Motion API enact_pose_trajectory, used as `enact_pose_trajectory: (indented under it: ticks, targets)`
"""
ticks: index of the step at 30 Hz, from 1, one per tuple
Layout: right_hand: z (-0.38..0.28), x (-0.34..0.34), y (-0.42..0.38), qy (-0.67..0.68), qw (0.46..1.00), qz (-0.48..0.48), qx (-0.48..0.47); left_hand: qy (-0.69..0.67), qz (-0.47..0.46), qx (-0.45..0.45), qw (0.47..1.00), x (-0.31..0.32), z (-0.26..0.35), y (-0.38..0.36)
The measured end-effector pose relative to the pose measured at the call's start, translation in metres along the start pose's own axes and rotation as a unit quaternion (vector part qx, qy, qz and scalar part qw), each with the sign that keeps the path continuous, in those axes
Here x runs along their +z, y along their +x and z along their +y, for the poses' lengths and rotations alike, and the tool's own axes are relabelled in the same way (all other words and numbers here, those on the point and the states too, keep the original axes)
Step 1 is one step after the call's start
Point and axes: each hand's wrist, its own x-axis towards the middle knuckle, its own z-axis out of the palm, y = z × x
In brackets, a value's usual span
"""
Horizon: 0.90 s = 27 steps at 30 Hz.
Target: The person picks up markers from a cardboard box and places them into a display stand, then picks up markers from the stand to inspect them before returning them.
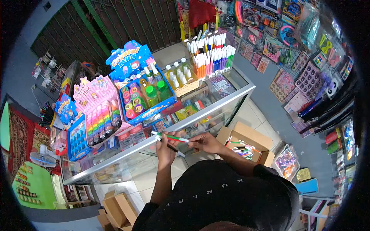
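Observation:
In front of the glass counter, my left hand (165, 151) is closed around several felt-tip pens with white caps. A green felt-tip pen (174, 137) runs from it toward my right hand, with some red near its right end. Below it, a dark felt-tip pen (173, 148) with a white end slants down out of the left fingers. My right hand (206, 143) is closed, its fingertips pinching the right end of the green pen. Beyond the hands, on the counter's right end, stands a clear holder (214, 56) of felt-tip pens sorted by colour.
The glass counter (154, 136) has a metal edge and carries blue and pink display boxes (148, 111) and a basket of bottles (187, 88). A cardboard box (264, 136) holding loose felt-tip pens sits at right. Packaged toys hang on the wall (277, 69); another carton (121, 208) stands lower left.

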Motion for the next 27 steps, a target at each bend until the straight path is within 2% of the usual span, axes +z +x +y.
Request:
enact_pose_trajectory:
  ticks: [6, 10, 12, 18, 21, 23, 25, 27]
  targets:
    - [-0.016, -0.020, -0.003, 0.019, 1.000, -0.007, 0.000, 0.021, -0.018, 0.026, 0.999, -0.008, 0.002, 0.005]
    - [-0.009, -0.035, -0.009, 0.043, 0.998, -0.035, -0.004, 0.055, -0.003, 0.015, 0.998, 0.010, -0.012, 0.000]
    - [-0.014, -0.038, -0.013, 0.061, 0.997, -0.035, 0.011, 0.064, -0.028, 0.010, 0.997, 0.014, -0.022, 0.000]
    - [-0.011, -0.041, -0.016, 0.050, 0.998, -0.002, 0.031, 0.113, -0.020, -0.034, 0.993, 0.030, -0.043, -0.004]
    - [-0.022, -0.060, -0.018, -0.182, 0.975, 0.089, -0.090, 0.108, -0.012, -0.030, 0.994, 0.015, -0.049, -0.004]
    - [-0.035, -0.082, -0.019, -0.058, 0.978, 0.187, -0.066, 0.100, 0.001, -0.031, 0.995, 0.020, -0.045, -0.004]
    - [-0.033, -0.128, -0.011, -0.012, 0.947, 0.260, -0.187, 0.108, 0.011, -0.027, 0.994, 0.018, -0.042, -0.005]
    - [-0.088, -0.162, -0.010, -0.023, 0.907, 0.331, -0.259, 0.113, 0.021, -0.024, 0.993, 0.018, -0.039, -0.009]
